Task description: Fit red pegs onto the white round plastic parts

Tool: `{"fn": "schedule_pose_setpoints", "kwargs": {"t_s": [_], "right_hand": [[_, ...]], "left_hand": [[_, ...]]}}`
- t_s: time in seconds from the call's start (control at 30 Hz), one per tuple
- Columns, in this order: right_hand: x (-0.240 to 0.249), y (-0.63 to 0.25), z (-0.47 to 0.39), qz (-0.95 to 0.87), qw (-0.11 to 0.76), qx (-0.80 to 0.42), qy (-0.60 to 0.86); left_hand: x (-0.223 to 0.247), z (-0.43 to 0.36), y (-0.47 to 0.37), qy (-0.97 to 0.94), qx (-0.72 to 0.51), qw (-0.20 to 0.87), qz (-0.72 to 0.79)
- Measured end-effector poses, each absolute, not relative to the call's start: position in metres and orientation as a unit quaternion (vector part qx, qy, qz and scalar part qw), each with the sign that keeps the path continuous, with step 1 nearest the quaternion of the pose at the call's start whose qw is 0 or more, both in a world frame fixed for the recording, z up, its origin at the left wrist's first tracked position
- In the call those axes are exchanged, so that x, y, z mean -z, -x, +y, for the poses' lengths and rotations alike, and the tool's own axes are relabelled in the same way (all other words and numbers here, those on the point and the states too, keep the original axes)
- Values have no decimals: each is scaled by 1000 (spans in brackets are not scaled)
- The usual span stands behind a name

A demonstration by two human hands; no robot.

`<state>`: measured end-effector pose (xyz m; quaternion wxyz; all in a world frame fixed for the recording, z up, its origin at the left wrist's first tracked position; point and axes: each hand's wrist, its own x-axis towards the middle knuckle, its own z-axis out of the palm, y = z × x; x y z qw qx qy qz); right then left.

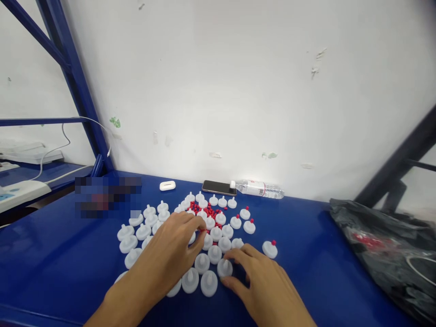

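Note:
Many white round caps with upright nozzles stand on the blue table (pixel 306 281). Small red tips (pixel 211 211) lie in a loose pile among them. My left hand (pixel 180 234) is over the middle of the caps, thumb and forefinger pinched together at a bit of red, seemingly a small red tip. At the near right of the group, my right hand (pixel 254 272) has its thumb and forefinger around the sides of a white cap (pixel 225 268). A few caps at the right, such as the capped one (pixel 270 249), carry a red tip on the nozzle.
Along the wall lie a white case (pixel 167 185), a phone (pixel 219 187) and a clear bottle (pixel 259 188). A dark plastic bag (pixel 384 254) rests at the right. Blue frame posts (pixel 76 86) rise at the left, near a white power strip (pixel 23 193).

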<state>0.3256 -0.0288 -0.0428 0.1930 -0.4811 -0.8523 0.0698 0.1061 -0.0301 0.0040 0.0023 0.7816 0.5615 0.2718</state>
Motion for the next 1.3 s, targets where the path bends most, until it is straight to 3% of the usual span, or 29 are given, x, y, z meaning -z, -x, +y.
{"fn": "schedule_pose_setpoints", "kwargs": {"t_s": [0.17, 0.37, 0.73, 0.97, 1.17, 1.3], "right_hand": [[40, -328, -30, -844, 204, -106, 484], [28, -328, -32, -834, 277, -143, 455], [19, -330, -34, -839, 353, -94, 405], [15, -331, -37, -840, 401, 10, 365], [4, -324, -42, -851, 426, 94, 292], [1, -325, -41, -860, 417, 97, 277]], "left_hand": [[-8, -36, -115, -779, -394, 132, 469], [-19, -45, -125, -763, -391, 228, 462], [-20, -46, -127, -748, -396, 260, 464], [-23, -50, -124, -665, -447, 394, 451], [-20, -50, -123, -532, -397, 649, 372], [-21, -48, -125, -492, -400, 681, 366]]}}
